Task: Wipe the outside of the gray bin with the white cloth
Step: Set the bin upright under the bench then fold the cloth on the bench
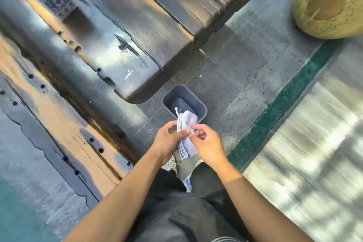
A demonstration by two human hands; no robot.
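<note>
The gray bin (198,102) stands upright on the pavement just ahead of my feet, its open top facing me and its inside empty. A folded white cloth (186,133) hangs between my two hands above the bin's near rim and covers part of that rim. My left hand (169,141) grips the cloth from the left with the thumb pressed on it. From the right, the fingertips of my right hand (208,143) pinch the cloth's edge. Neither hand touches the bin.
A dark, glossy wooden bench (125,49) stretches from the left to the top, its corner just left of the bin. A green stripe (279,108) crosses the ground on the right. A yellowish round boulder (330,2) sits top right. My legs and shoes (188,182) are below.
</note>
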